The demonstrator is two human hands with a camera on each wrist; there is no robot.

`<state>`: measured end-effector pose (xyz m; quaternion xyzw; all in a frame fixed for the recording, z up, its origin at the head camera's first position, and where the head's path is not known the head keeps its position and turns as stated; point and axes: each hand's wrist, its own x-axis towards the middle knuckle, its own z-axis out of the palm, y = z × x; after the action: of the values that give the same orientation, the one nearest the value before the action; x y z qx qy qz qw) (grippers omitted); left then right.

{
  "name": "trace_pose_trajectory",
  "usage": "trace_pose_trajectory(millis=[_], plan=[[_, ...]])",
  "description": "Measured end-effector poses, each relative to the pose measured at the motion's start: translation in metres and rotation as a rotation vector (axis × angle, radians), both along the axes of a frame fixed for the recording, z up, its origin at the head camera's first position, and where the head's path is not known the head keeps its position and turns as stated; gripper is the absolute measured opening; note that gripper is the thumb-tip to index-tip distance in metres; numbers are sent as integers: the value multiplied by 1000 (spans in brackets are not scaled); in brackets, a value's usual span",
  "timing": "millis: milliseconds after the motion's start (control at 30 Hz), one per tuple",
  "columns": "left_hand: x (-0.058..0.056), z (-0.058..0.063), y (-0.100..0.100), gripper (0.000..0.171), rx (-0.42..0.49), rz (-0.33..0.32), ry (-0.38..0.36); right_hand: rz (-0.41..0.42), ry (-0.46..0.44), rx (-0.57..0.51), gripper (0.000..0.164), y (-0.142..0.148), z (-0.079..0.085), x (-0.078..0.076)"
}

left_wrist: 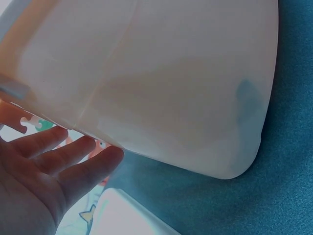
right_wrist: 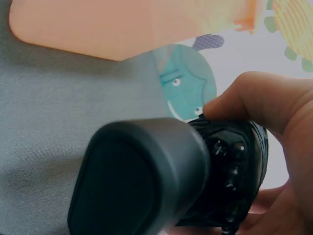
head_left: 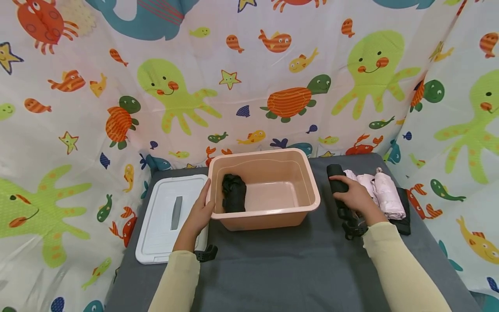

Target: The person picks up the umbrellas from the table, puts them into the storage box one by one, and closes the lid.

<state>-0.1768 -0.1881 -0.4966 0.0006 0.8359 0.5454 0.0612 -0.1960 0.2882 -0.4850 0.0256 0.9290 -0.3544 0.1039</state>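
On the right of the table, my right hand [head_left: 358,197] grips a black folded umbrella [head_left: 337,184], thumb on one side and fingers on the other. The right wrist view shows its dark handle [right_wrist: 142,171] close up, with rib tips bunched behind it. My left hand [head_left: 200,212] touches the left side of a peach plastic bin [head_left: 265,219]; in the left wrist view its fingers [left_wrist: 93,169] lie fairly straight against the bin's edge. Inside the bin, at the left, lies a black folded bundle [head_left: 234,193].
A white lid [head_left: 160,216] with a grey handle lies left of the bin. Several pink rolled bundles [head_left: 390,195] sit beyond my right hand, with a flat black item [head_left: 404,212] beside them. A sea-animal curtain [head_left: 241,56] hangs behind the grey-covered table [head_left: 273,268].
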Motion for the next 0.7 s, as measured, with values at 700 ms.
trace_pose_trajectory(millis=[700], plan=[[0, 1, 0, 69, 13, 5, -11, 14, 16, -153, 61, -11, 42, 3]])
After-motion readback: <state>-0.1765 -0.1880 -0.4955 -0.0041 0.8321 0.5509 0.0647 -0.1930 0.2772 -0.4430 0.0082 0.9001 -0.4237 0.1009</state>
